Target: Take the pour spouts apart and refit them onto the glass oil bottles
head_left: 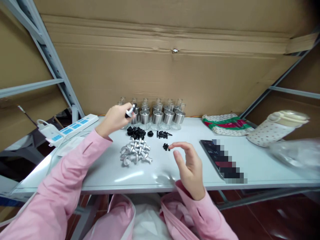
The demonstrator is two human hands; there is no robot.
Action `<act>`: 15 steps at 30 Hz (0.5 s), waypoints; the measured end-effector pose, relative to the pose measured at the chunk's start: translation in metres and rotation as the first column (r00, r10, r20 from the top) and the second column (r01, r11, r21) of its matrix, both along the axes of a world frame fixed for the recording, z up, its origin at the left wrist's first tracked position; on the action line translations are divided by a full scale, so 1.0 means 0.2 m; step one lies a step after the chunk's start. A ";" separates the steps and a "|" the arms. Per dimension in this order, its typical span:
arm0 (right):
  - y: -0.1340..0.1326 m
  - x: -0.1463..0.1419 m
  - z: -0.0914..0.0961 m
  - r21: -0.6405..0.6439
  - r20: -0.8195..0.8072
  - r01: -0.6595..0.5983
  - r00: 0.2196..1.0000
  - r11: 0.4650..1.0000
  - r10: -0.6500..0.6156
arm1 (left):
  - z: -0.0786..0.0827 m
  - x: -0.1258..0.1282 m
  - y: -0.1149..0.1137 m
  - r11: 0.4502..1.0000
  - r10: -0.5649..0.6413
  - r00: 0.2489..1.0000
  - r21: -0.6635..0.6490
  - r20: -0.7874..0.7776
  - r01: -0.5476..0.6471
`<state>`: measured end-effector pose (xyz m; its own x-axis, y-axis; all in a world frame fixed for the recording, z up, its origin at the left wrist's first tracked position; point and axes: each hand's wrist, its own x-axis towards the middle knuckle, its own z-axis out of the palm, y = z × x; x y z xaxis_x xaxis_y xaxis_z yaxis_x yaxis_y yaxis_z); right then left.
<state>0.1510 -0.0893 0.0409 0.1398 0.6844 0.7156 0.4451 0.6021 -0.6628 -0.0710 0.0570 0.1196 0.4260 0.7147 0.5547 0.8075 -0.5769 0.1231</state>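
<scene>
My left hand (116,118) is raised in front of the bottles, its fingers closed on a small silver and black bottle-top fitting (130,111). My right hand (188,165) hovers over the table with thumb and index finger apart. Its index fingertip is at the edge of a little cluster of tiny black parts (165,146); whether it touches one I cannot tell. Silver T-shaped pieces (136,151) lie heaped below my left hand. Behind them are a pile of black round caps (136,132), a single black cap (150,133) and several thin black stems (163,134).
Glass bottles with metal sleeves (157,117) stand in rows along the cardboard wall. At left is a power strip (72,128). To the right lie a phone (217,160), a patterned cloth pouch (227,124), a dotted flask (275,128) and a clear plastic bag (297,153).
</scene>
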 end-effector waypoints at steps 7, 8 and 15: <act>0.24 -0.02 0.25 0.332 0.543 -0.022 0.822 0.943 -0.172 | -0.28 0.15 -0.23 0.998 -0.032 0.999 0.044 -0.031 0.034; 0.30 -0.03 0.23 0.348 0.581 -0.032 0.791 0.937 -0.189 | -0.30 0.15 -0.24 0.997 -0.026 0.999 0.074 -0.040 0.029; 0.54 -0.06 0.02 0.395 0.720 -0.204 0.675 0.896 -0.163 | -0.38 0.15 -0.25 0.965 -0.141 0.978 0.198 -0.153 0.170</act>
